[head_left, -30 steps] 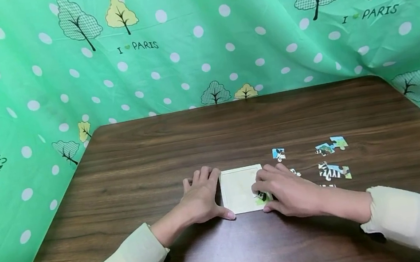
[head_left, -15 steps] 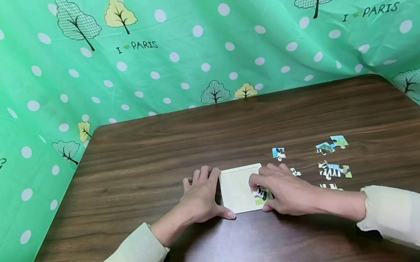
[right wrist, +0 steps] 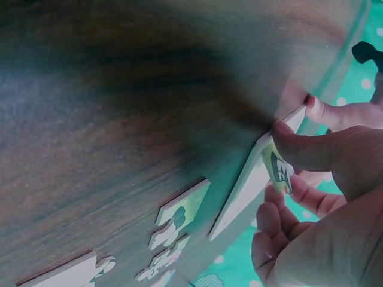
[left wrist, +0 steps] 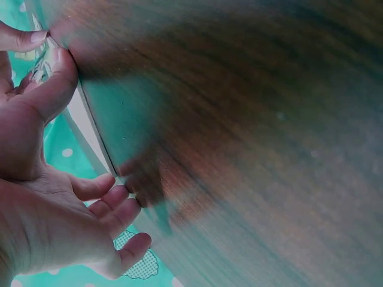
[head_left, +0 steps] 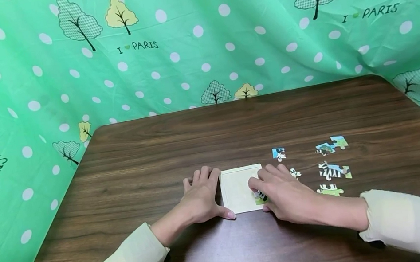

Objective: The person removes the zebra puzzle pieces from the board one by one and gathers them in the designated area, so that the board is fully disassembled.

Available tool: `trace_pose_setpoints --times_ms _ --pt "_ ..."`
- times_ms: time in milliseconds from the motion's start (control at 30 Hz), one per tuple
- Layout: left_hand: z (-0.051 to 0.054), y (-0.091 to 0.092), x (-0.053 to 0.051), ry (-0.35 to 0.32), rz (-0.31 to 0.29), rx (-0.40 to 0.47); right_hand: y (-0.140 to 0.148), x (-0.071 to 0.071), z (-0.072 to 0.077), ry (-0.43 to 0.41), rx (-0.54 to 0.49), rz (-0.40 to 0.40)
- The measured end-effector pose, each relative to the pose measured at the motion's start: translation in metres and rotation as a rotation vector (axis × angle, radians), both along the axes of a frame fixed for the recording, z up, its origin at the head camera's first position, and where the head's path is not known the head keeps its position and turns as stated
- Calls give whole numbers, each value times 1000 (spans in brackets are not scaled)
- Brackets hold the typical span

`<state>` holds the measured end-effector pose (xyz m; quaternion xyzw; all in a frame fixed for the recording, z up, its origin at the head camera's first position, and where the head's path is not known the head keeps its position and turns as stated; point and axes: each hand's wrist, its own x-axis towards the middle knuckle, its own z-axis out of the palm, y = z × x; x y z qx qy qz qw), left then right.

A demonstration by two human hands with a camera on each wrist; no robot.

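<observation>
A shallow pale puzzle tray [head_left: 238,189] lies on the table in front of the person. My left hand [head_left: 201,199] rests along its left side, fingers spread, thumb touching the near left corner and a fingertip by the far left one. At the tray's near right corner, my right hand [head_left: 289,191] pinches a puzzle piece [head_left: 260,200] printed in green, black and white. In the right wrist view that piece [right wrist: 274,167] stands tilted between thumb and fingertips, over the tray's corner. The right hand hides part of the tray's right side.
Loose puzzle pieces lie right of the tray: a blue and black-white one [head_left: 279,154], a small one [head_left: 295,173] beside the right hand, a joined-looking far pair [head_left: 331,146], a striped group [head_left: 334,171] and a green-edged one [head_left: 330,190]. A green curtain [head_left: 197,38] surrounds the table.
The right hand has shifted slightly left and toward the person, still with the puzzle piece. Its forearm now uncovers more of the green-edged piece. The left hand and tray stay put.
</observation>
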<state>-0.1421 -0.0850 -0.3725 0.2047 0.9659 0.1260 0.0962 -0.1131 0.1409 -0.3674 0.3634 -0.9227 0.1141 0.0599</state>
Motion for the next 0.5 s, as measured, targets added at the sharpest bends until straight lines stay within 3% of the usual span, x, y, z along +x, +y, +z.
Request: trace_pose_setpoints --times_ms 267,500 --pt "0 0 0 0 -4 6 1 1 0 69 26 24" --pt "0 -1 0 6 -3 12 2 -2 -2 107 -20 70"
